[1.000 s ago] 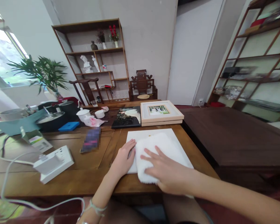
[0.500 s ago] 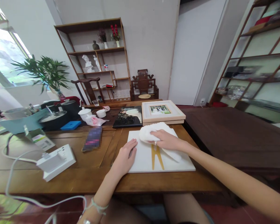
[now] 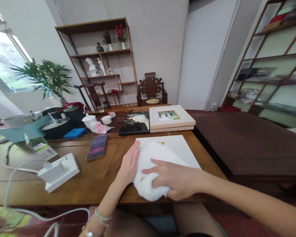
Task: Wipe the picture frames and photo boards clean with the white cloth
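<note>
A white board lies flat on the wooden table in front of me. My right hand has its fingers curled into a bunched white cloth, pressing it over the front left part of the board. Only a small bit of the gold shape on the board shows above the cloth; the rest is covered. Along the board's left edge rests my left hand, fingers stretched out, holding nothing and touching the edge beside the cloth.
Behind the board lie a framed photo and a black picture panel. Left on the table are a white power strip, an opened small box, a blue block and white teaware. A dark brown table stands to the right.
My right hand has pulled the cloth toward me over the board, covering most of the gold shape. My left hand has shifted slightly left and up to the board's edge.
</note>
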`<state>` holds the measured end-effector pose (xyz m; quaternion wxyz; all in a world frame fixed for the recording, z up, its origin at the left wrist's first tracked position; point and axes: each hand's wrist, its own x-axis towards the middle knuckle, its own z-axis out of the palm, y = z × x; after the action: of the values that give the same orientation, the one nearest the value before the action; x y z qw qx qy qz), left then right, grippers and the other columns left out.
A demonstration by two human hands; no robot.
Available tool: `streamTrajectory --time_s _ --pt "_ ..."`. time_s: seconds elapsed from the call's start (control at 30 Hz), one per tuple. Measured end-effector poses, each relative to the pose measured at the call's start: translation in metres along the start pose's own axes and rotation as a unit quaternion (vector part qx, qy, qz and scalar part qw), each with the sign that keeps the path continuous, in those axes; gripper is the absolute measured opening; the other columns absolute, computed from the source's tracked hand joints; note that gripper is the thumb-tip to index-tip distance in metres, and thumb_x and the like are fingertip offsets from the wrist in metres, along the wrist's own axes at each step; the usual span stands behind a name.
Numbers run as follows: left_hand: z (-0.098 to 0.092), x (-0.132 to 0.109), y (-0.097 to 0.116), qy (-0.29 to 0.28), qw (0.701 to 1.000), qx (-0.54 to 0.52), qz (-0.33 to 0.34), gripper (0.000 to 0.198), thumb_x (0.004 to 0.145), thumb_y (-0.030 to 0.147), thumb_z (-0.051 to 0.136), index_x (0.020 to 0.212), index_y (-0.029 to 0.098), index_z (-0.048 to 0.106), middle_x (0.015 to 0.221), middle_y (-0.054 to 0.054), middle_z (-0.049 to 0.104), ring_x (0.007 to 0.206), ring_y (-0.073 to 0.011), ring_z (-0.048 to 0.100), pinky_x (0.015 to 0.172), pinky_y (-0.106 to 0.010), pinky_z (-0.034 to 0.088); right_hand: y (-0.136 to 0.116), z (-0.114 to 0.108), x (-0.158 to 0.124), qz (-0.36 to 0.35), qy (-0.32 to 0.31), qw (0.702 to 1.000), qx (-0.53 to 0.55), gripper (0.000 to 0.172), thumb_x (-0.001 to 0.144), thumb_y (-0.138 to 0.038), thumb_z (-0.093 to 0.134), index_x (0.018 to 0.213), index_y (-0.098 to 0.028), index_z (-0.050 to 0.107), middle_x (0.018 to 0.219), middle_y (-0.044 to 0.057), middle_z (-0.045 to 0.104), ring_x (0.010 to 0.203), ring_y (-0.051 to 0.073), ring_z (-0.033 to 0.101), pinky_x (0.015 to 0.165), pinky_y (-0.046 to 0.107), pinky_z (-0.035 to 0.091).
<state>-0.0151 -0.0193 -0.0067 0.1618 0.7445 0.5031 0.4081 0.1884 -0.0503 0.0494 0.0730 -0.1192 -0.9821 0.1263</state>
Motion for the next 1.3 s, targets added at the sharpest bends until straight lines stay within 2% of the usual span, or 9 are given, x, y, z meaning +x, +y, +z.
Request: streamTrajectory --time_s 0.13,0.27,0.37,0.43,0.5,0.6,0.73,0.93,1.3 --pt "0.001 0.001 -0.002 -0.064 0.998 0.025 0.008 0.042 0.089 0.035 0.034 0.116 0.014 0.057 0.128 -0.011 0.054 0.122 -0.0228 0.045 0.104 -0.041 0.035 0.005 -0.019 -0.023 0.118 0.024 0.985 0.124 0.019 0.072 -0.026 0.063 0.087 -0.016 0.061 0.084 0.005 0.065 0.084 0.021 0.059 0.077 0.031 0.045" --pt "0.002 0.001 -0.004 -0.087 0.994 0.054 0.022 0.035 0.083 0.030 0.045 0.110 0.015 0.062 0.127 -0.011 0.054 0.121 -0.0263 0.046 0.103 -0.043 0.036 0.028 -0.035 -0.041 0.189 0.217 0.947 0.147 0.026 0.071 -0.032 0.064 0.090 -0.016 0.059 0.086 0.003 0.065 0.077 0.018 0.060 0.072 0.029 0.048" --pt "0.003 0.001 -0.003 -0.077 0.995 0.059 0.020 0.035 0.085 0.029 0.043 0.111 0.014 0.062 0.126 -0.011 0.054 0.122 -0.0242 0.045 0.104 -0.042 0.034 0.045 -0.045 -0.046 0.277 0.439 0.855 0.011 0.018 0.076 -0.026 0.056 0.092 -0.018 0.057 0.087 0.004 0.064 0.080 0.022 0.060 0.073 0.035 0.048" --pt "0.004 0.000 -0.003 -0.074 0.995 0.063 0.027 0.036 0.085 0.029 0.043 0.112 0.014 0.061 0.126 -0.011 0.055 0.122 -0.0231 0.045 0.104 -0.042 0.035 0.053 -0.049 -0.043 0.335 0.488 0.798 -0.110 0.018 0.075 -0.020 0.054 0.093 -0.018 0.056 0.092 0.008 0.064 0.087 0.026 0.059 0.077 0.040 0.047" --pt "0.004 0.000 -0.003 -0.073 0.994 0.069 0.030 0.036 0.085 0.029 0.042 0.112 0.014 0.061 0.126 -0.011 0.055 0.122 -0.0228 0.046 0.104 -0.042 0.035 0.056 -0.049 -0.031 0.330 0.430 0.816 -0.203 0.019 0.076 -0.012 0.050 0.092 -0.019 0.058 0.108 0.012 0.061 0.104 0.030 0.053 0.087 0.045 0.042" --pt "0.003 0.001 -0.003 -0.068 0.994 0.077 0.037 0.034 0.085 0.028 0.043 0.110 0.015 0.062 0.124 -0.010 0.057 0.119 -0.0233 0.049 0.102 -0.041 0.037 0.056 -0.037 0.003 0.202 0.276 0.902 -0.262 0.023 0.082 -0.008 0.043 0.093 -0.021 0.060 0.131 0.010 0.047 0.124 0.028 0.036 0.099 0.048 0.028" --pt "0.001 0.002 0.001 -0.068 0.994 0.081 0.032 0.027 0.084 0.023 0.043 0.098 0.017 0.065 0.102 -0.009 0.068 0.097 -0.0243 0.063 0.087 -0.039 0.049 0.059 -0.008 0.051 0.119 0.132 0.955 -0.237 0.026 0.086 -0.011 0.043 0.106 -0.020 0.057 0.118 0.014 0.055 0.111 0.026 0.049 0.091 0.043 0.035" --pt "0.001 0.003 0.001 -0.069 0.993 0.085 0.043 0.029 0.082 0.021 0.044 0.103 0.020 0.063 0.109 -0.007 0.066 0.103 -0.0228 0.060 0.091 -0.038 0.047 0.070 -0.002 0.054 0.208 0.045 0.956 -0.201 0.035 0.077 -0.006 0.046 0.107 -0.022 0.054 0.090 0.008 0.063 0.082 0.024 0.059 0.067 0.031 0.040" --pt "0.004 0.000 -0.005 -0.077 0.993 0.089 0.020 0.037 0.085 0.028 0.041 0.112 0.012 0.061 0.126 -0.011 0.055 0.121 -0.0221 0.047 0.105 -0.040 0.035 0.079 -0.023 -0.050 0.354 0.008 0.912 -0.208 0.044 0.066 0.002 0.041 0.104 -0.015 0.054 0.084 0.011 0.061 0.080 0.027 0.058 0.059 0.029 0.037"
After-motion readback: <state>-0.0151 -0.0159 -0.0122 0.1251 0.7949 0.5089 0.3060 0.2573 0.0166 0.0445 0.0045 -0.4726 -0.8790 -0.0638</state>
